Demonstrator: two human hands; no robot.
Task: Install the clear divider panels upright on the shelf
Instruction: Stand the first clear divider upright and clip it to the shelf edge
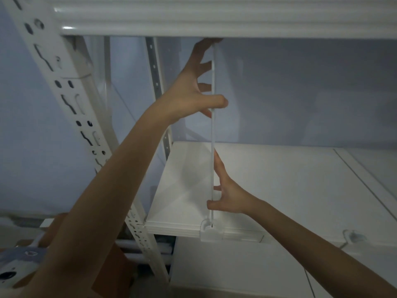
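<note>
A clear divider panel (213, 134) stands upright on the white shelf (279, 179), seen edge-on as a thin vertical line. Its lower front corner sits in a clear clip (211, 231) on the shelf's front edge. My left hand (193, 87) grips the panel's upper part, thumb across the front edge and fingers spread on its left face, reaching up to the shelf above. My right hand (225, 194) holds the panel low down, thumb on the left side and fingers on the right face.
A second clear clip (352, 236) sits on the shelf's front edge further right. The white upper shelf (214, 20) runs overhead. A perforated white upright (86, 130) stands at left. Cardboard and a printed box (25, 259) lie at lower left.
</note>
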